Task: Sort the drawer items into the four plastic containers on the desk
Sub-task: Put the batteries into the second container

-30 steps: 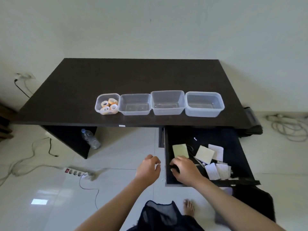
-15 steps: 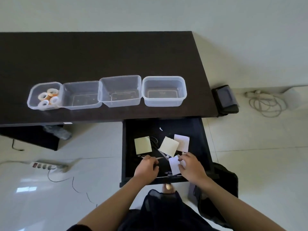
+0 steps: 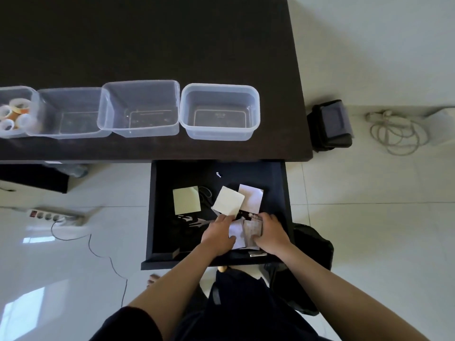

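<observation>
- Left hand point(image 3: 218, 233) low in the open dark drawer point(image 3: 157, 212), fingers bent over the near edge of the loose white paper slips point(image 3: 235, 232); whether it pinches one or only presses down, I cannot tell.
- Right hand point(image 3: 270, 233) just beside it, fingers curled round the other edge of the same slips, apparently holding them.
- Just beyond the hands: a tilted pale cream square notepad point(image 3: 227, 201), a white paper sheet point(image 3: 251, 199) partly under it, a pale green square notepad point(image 3: 186, 201) off to the left side, thin dark cords between.
- Further out, on the dark brown desk point(image 3: 147, 45): four clear plastic containers in a row. Far-left container point(image 3: 14, 93) holds rolls of tape point(image 3: 14, 112); second container point(image 3: 70, 91), third container point(image 3: 141, 83) and right-hand container point(image 3: 219, 87) look empty.
- Judgement: early stage. One category sorted; paper, pads and small items all remain in the drawer.
- Room: the desk edge overhangs the drawer's back, so lifting goes up and toward the person first. Drawer walls close on the right hand's side; more space left of the left hand.
</observation>
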Tool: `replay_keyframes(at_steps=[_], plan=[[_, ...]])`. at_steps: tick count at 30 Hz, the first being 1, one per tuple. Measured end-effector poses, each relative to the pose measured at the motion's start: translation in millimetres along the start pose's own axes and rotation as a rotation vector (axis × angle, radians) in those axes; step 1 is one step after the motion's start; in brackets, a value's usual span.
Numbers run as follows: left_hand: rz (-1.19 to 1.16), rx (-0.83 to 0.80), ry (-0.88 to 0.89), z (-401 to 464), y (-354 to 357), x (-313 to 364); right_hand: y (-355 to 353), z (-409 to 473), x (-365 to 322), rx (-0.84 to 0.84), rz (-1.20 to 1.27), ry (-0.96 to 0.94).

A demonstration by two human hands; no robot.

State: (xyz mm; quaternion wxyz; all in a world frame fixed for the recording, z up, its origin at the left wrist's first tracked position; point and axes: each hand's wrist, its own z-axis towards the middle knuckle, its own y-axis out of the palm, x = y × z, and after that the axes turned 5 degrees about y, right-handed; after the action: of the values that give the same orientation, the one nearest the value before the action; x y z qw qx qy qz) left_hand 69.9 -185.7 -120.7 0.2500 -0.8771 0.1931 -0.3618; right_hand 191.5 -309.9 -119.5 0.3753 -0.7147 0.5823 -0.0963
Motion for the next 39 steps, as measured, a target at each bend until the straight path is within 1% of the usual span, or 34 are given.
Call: replay_keyframes(at_steps=[4,8,11,14,16,24,29,33,36,39], plan=[[0.066,-0.051,-0.010,4,0,-2,3,1,-1,0.021,0.035,-0.032],[0.059,-0.069,-0.019,6,2,-2,0,1,-4,-0.015,0.025,-0.043],[0.066,-0.018,0.001,4,1,-2,-3,0,-5,-0.032,0.041,-0.066],[0.026,0.051,0.065,1,-5,-4,-4,-2,-5,-0.078,0.133,-0.074],[-0.022,0.091,0.077,-2,-10,-8,-5,-5,-8,-0.083,0.191,-0.096],[-0.080,0.225,0.020,-25,-40,-33,-9,-6,-46,-0.008,0.350,-0.195],[-0.106,0.284,-0.060,-41,-64,-67,5,-1,-85,-0.049,0.359,-0.229],[-0.030,0.335,-0.109,-46,-80,-89,26,1,-115,-0.077,0.322,-0.271],[0.008,0.353,-0.122,-43,-84,-91,37,-3,-129,-0.077,0.397,-0.241],[0.021,0.382,-0.122,-42,-80,-81,40,-4,-127,0.036,0.492,-0.172]])
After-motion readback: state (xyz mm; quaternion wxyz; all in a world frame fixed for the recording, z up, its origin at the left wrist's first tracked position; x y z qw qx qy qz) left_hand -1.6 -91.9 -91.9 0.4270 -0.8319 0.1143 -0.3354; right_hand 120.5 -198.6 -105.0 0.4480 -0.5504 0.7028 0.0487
